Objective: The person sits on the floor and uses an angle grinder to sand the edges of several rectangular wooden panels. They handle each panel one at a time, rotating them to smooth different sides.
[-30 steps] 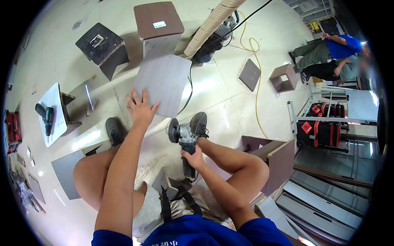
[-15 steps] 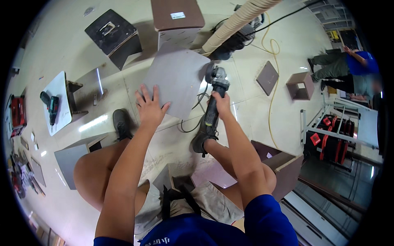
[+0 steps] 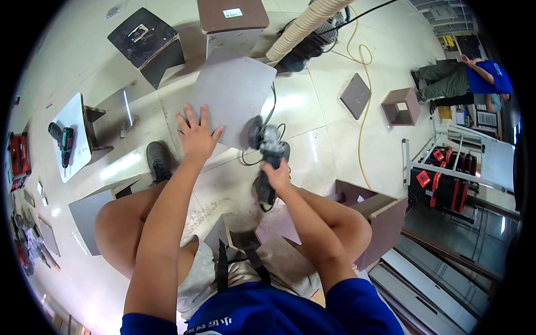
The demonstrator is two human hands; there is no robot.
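A grey flat board (image 3: 233, 92) with cut corners lies in front of me. Spread fingers of my left hand (image 3: 198, 134) rest flat on its near left part. My right hand (image 3: 276, 174) is wrapped round the dark body of an angle grinder (image 3: 270, 146). The grinder's round head is at the board's near right edge; whether it touches the edge I cannot tell. From the tool, a black cord runs behind it and past the board's right side.
A ribbed beige hose (image 3: 307, 28) and dark machine stand beyond the board. Brown-topped (image 3: 231, 17) and black-topped (image 3: 146, 42) stools are behind. At left, a drill (image 3: 66, 146) lies on a white-topped stool (image 3: 78, 120). Open boxes (image 3: 371, 209) flank my legs; co-workers (image 3: 483, 78) are far right.
My right hand has drawn the grinder toward me and left, from the board's far right side to its near right edge. My left hand stays on the board; the view has shifted slightly.
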